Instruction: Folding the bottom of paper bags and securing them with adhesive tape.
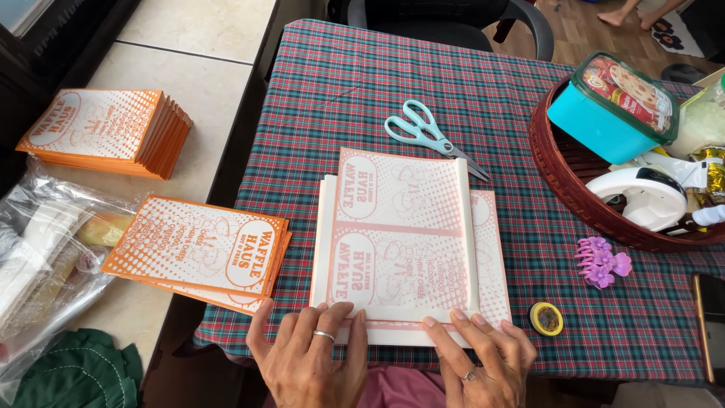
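Both hands pressing down a folded paper sheet at the near edge of a plaid-covered table.

Left hand [310, 355] and right hand [479, 361] both spread flat, fingers extended, gripping nothing, fingertips pinning the bottom fold of the top printed paper sheet [396, 234] on a small stack of printed sheets [489, 257] lying on the plaid tablecloth [362, 83]. Thin, light and limp by the look of it, easily creased or torn; best taken by an edge or corner, pinched gently. Right side already folded over into a raised flap. Two stacks of orange-printed folded sheets [113, 132] on the side counter to the left, one pair of teal-handled scissors [430, 136], one purple hair claw [600, 261], one small yellow tape roll [546, 318], one red woven basket [559, 181] holding a teal tub.
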